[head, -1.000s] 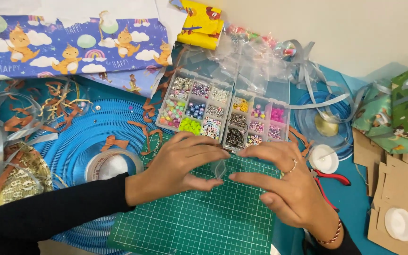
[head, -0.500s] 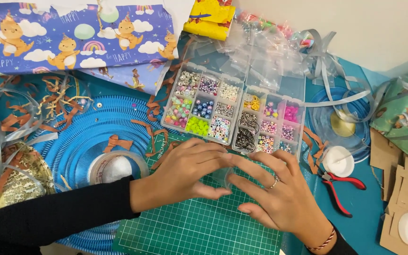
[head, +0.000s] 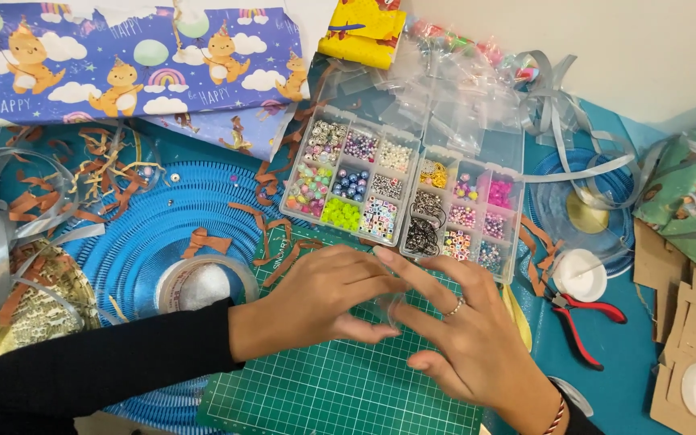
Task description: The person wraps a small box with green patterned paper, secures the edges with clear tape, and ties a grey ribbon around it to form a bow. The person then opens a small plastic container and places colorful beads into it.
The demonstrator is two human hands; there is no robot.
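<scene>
Something small and clear (head: pixel 387 308), perhaps a little plastic bag, sits pinched between both hands just over the green cutting mat (head: pixel 340 391); what it is exactly I cannot tell. It looks light, limp and slippery, best held by its edges. Left hand (head: pixel 316 302) and right hand (head: pixel 465 338) meet fingertip to fingertip around it. Just beyond lies an open bead organiser (head: pixel 400 193), easily knocked; red-handled pliers (head: pixel 586 318) lie right, a tape roll (head: pixel 203 283) left.
</scene>
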